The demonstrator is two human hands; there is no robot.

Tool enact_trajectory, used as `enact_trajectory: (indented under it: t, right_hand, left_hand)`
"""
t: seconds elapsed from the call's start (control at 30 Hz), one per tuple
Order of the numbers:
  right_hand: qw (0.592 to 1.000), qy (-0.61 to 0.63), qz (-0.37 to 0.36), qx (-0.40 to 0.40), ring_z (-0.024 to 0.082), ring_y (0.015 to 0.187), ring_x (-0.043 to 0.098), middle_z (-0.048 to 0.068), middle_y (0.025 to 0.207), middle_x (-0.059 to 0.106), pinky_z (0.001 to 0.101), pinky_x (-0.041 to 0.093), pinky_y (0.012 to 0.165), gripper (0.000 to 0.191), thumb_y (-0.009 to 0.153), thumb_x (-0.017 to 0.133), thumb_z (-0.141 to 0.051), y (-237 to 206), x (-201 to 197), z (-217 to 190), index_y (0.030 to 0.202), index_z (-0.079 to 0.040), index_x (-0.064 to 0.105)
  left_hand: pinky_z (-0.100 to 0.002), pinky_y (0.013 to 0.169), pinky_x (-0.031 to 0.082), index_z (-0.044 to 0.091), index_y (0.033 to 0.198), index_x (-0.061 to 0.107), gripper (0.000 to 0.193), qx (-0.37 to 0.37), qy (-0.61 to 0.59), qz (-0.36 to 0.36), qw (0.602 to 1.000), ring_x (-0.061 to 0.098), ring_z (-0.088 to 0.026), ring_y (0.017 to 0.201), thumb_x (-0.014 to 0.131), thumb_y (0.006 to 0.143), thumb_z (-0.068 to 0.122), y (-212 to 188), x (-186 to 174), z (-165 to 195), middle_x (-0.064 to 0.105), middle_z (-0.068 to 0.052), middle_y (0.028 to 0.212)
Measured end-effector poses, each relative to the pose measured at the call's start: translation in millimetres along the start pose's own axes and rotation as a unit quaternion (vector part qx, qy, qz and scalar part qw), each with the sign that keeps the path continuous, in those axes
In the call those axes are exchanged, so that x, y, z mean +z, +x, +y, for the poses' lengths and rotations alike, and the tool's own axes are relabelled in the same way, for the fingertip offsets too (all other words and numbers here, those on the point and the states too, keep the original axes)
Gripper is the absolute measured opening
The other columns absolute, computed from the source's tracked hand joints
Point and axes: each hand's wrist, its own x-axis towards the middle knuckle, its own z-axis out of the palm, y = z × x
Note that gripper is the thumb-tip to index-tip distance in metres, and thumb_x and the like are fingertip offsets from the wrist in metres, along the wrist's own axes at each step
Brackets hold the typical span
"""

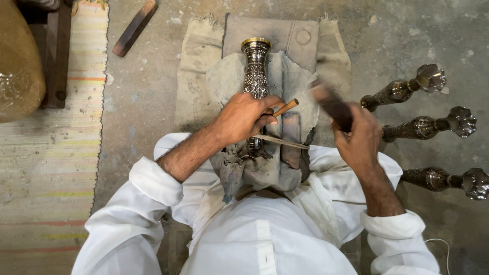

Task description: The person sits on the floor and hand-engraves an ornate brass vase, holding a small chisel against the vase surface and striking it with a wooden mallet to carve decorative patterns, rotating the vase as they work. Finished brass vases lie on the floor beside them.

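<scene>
Engraving in hand, by the look of it: the left hand pinches a wooden-handled chisel against the embossed metal vase, which lies on grey cloth in the lap, mouth toward twelve o'clock. The right hand, fingers wrapped tight round a dark mallet, is blurred mid-swing. Next blow needs the chisel tip steady on the pattern, I'd say. At three o'clock, three ornate metal stems lie on the concrete floor; a striped mat at nine.
</scene>
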Motion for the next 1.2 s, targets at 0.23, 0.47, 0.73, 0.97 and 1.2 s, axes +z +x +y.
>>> enact_trajectory:
  t: [0.23,0.47,0.73,0.97,1.2]
  right_hand:
    - [0.999,0.000,-0.025,-0.019,0.032,0.089,0.065,0.013,0.096,0.070,0.0462,0.049,0.078,0.033,0.084,0.077,-0.001,5,-4,5,0.116,-0.004,0.067]
    - [0.998,0.055,-0.015,0.033,0.028,0.088,0.068,0.012,0.096,0.072,0.0407,0.052,0.078,0.028,0.086,0.078,-0.010,0,-2,6,0.110,-0.004,0.066]
    - [0.994,0.075,-0.016,0.082,0.029,0.080,0.066,0.015,0.089,0.068,0.0413,0.050,0.070,0.027,0.090,0.082,-0.014,-2,-3,5,0.107,-0.001,0.066]
    - [0.993,0.078,-0.009,0.092,0.026,0.082,0.066,0.012,0.092,0.068,0.0427,0.051,0.073,0.031,0.090,0.080,-0.013,0,-10,-1,0.115,-0.004,0.065]
    - [0.983,0.133,-0.013,0.127,0.024,0.083,0.068,0.009,0.095,0.070,0.0393,0.054,0.074,0.036,0.089,0.079,-0.016,-1,-13,0,0.118,-0.006,0.060]
  left_hand:
    - [-0.043,0.068,0.057,0.011,0.119,0.066,0.032,-0.015,-0.014,-0.015,1.000,0.076,-0.028,0.076,0.076,0.091,0.022,0,1,1,0.079,-0.008,0.083]
    - [-0.043,0.070,0.057,0.009,0.119,0.066,0.033,-0.015,-0.008,-0.020,1.000,0.077,-0.028,0.079,0.077,0.090,0.021,0,0,0,0.079,-0.007,0.085]
    - [-0.043,0.069,0.057,0.010,0.118,0.066,0.032,0.002,-0.013,-0.026,1.000,0.076,-0.028,0.078,0.077,0.089,0.020,3,-1,-3,0.079,-0.007,0.085]
    - [-0.045,0.067,0.056,0.010,0.117,0.067,0.031,0.013,-0.007,-0.025,1.000,0.074,-0.031,0.074,0.077,0.089,0.018,4,-4,-1,0.077,-0.009,0.080]
    - [-0.045,0.065,0.055,0.009,0.119,0.067,0.036,0.026,-0.001,-0.023,0.999,0.073,-0.031,0.070,0.078,0.085,0.018,5,-4,-1,0.075,-0.010,0.077]
